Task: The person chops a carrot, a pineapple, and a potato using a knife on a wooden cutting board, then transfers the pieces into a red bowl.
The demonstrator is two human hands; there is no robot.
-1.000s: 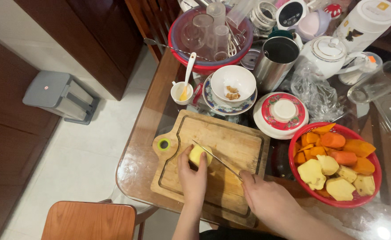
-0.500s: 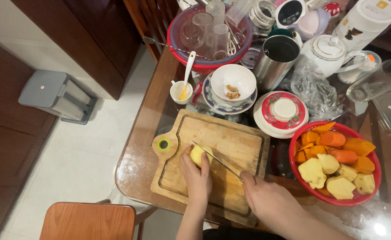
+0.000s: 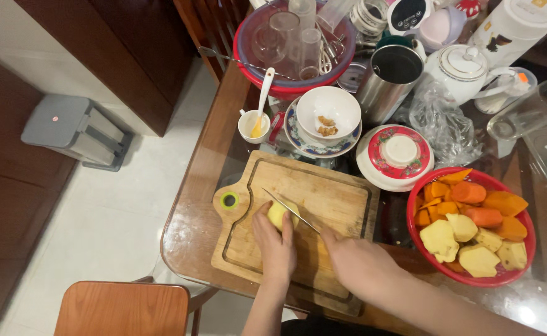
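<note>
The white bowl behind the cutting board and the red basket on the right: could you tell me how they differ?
The white bowl is smaller, sits on a patterned plate and holds only a few brown bits. The red basket is wider, rests on the glass table, heaped with orange and yellow chunks. Both are round.

A glass-topped table point(image 3: 192, 205) with a wooden rim fills the right half of the view, its rounded corner pointing towards seven o'clock. At six o'clock, below that corner, sits the reddish-brown seat of a wooden chair point(image 3: 124, 309). The floor point(image 3: 124, 205) is pale, glossy tile. At nine o'clock a grey pedal bin point(image 3: 77, 130) stands against dark wooden panelling point(image 3: 6, 186). A dark wooden cabinet point(image 3: 130, 50) occupies eleven o'clock, with a white wall point(image 3: 12, 43) beside it. Light glints off the tabletop at four o'clock.
</note>
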